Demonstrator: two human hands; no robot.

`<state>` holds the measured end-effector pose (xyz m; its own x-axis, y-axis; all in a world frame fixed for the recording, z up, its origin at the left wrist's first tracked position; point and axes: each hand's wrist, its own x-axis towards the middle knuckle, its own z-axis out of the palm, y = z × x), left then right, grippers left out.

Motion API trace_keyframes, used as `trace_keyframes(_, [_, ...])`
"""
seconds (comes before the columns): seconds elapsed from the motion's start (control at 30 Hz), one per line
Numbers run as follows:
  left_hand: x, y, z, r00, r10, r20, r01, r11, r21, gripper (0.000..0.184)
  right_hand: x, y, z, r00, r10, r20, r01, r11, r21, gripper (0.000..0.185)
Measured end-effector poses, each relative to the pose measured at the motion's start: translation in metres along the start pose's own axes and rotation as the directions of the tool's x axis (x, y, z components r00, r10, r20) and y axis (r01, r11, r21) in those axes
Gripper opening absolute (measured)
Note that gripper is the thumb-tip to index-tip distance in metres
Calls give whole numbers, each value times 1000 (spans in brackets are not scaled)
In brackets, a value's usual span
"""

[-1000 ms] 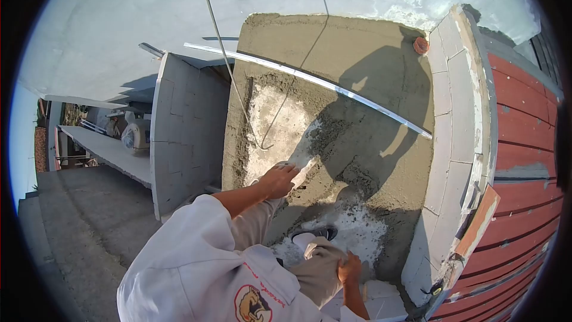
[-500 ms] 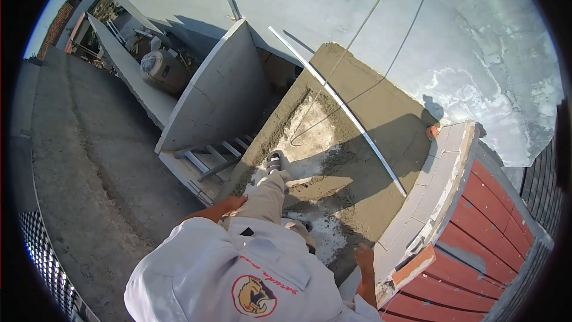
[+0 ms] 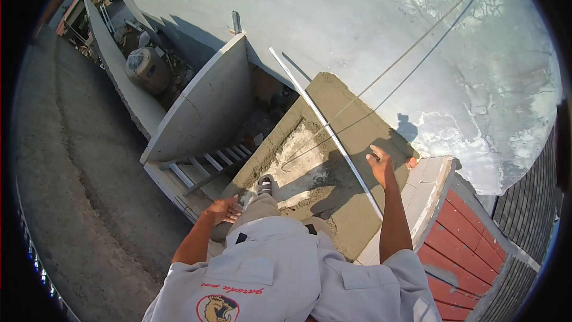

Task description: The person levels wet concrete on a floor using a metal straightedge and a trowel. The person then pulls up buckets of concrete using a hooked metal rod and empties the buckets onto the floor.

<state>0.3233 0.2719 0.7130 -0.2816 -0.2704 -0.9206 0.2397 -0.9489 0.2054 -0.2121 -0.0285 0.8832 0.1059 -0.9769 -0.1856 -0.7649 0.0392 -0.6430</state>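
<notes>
My left hand (image 3: 225,209) hangs beside my thigh, its fingers spread and nothing in them. Out in front on the right, my right hand (image 3: 381,166) is raised over the grey slab of fresh mortar (image 3: 351,116), empty, with thumb and fingers apart. Nearest to it is a long, straight metal bar (image 3: 310,102) lying diagonally across the slab. A thin rod or cable (image 3: 419,42) with a hooked lower end runs from the wall down to a rough pale patch (image 3: 301,143) in the mortar. My sandalled foot (image 3: 264,186) stands at the slab's left side.
A ladder (image 3: 220,158) rises from an opening at the slab's left edge, beside a thin upright wall (image 3: 205,98). Low block edging (image 3: 411,194) and red panels (image 3: 465,232) are on the right. A wrapped barrel-like container (image 3: 149,71) stands lower left; a plastered wall (image 3: 286,0) bounds the far side.
My right hand has come up and forward from beside my body to over the slab. My left hand has opened its fingers away from my thigh. The view has tilted and shifted.
</notes>
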Motion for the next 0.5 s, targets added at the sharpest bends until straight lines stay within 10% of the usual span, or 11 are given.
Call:
trace_keyframes(0.1, [-60,52,15,878,446,-174,-472,866,-167,69,53,-73,-5,1000,-4,-23,6,996,84,49])
trace_keyframes(0.27, [-33,53,-24,637,559,-531,-641,767,38,39,151,-118,-56,976,-57,-209,91,984,154,66])
trace_keyframes(0.33, [14,18,-87,763,588,-268,-631,768,-113,25,193,-143,-94,953,-8,-303,83,968,237,73])
trace_keyframes(0.37, [36,1,-126,822,555,130,-365,687,-628,24,217,-150,-113,920,22,-391,104,949,298,76])
trace_keyframes(0.43, [29,-25,-88,838,257,-481,-450,824,-345,25,270,-155,-150,854,102,-510,144,896,420,82])
trace_keyframes(0.5, [32,-31,-58,768,98,-633,-414,830,-373,26,320,-153,-177,791,153,-593,163,881,444,88])
